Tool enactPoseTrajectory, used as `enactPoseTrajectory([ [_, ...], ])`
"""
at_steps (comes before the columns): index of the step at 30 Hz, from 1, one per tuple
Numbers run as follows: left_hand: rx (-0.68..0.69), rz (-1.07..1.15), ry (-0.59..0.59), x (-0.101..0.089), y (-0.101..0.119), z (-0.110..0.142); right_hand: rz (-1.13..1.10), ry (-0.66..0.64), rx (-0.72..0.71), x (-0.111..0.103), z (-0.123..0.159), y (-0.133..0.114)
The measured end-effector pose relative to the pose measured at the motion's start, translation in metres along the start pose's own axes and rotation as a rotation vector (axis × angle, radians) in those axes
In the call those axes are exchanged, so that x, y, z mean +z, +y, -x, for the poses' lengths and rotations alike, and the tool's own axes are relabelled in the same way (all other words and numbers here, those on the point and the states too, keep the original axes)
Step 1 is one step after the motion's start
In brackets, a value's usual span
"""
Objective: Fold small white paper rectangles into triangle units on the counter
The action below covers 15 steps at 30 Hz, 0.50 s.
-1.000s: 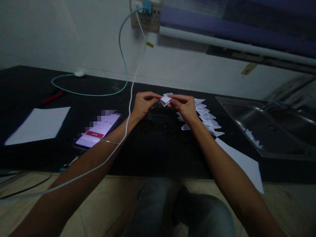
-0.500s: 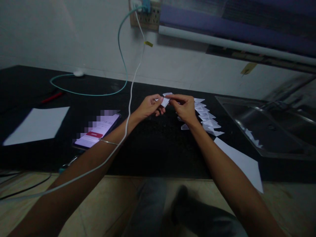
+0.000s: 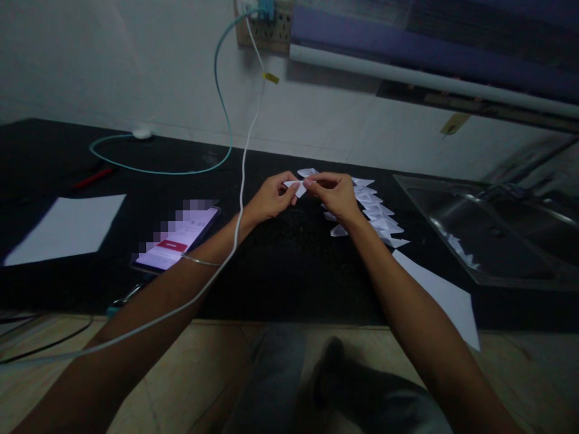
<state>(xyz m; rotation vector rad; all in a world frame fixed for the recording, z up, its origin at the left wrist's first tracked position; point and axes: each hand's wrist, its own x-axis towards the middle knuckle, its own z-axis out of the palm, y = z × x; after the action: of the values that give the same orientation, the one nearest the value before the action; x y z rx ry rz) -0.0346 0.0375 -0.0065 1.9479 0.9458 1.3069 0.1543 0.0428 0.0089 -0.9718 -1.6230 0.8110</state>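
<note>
Above the black counter (image 3: 280, 265), my left hand (image 3: 270, 199) and my right hand (image 3: 332, 196) both pinch one small folded white paper piece (image 3: 296, 186) between their fingertips. The hands meet just in front of a row of several folded white paper triangles (image 3: 379, 218) that lie on the counter to the right of my right hand.
A lit phone (image 3: 178, 240) lies left of my left forearm, with a white cable (image 3: 239, 199) running over my arm up to a wall socket (image 3: 262, 24). White sheets lie at far left (image 3: 63, 228) and right (image 3: 441, 292). A steel sink (image 3: 493, 232) sits at right.
The paper piece has been turned and refolded between my fingers; my left hand shifted slightly right and its fingers closed on the paper's left tip.
</note>
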Motion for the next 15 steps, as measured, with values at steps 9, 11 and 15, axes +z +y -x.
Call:
enactPoseTrajectory([
  [9, -0.104, 0.267, -0.167, -0.0026, -0.0002, -0.0002, 0.005, -0.018, -0.031, -0.0088, -0.003, 0.0005],
  [11, -0.121, 0.277, -0.175, -0.0024, -0.0009, -0.0009, -0.004, -0.019, -0.029, -0.0097, -0.0029, 0.0013],
  [15, -0.114, 0.179, -0.145, -0.003, 0.001, -0.0011, 0.003, -0.007, -0.019, -0.0093, -0.0021, -0.0003],
])
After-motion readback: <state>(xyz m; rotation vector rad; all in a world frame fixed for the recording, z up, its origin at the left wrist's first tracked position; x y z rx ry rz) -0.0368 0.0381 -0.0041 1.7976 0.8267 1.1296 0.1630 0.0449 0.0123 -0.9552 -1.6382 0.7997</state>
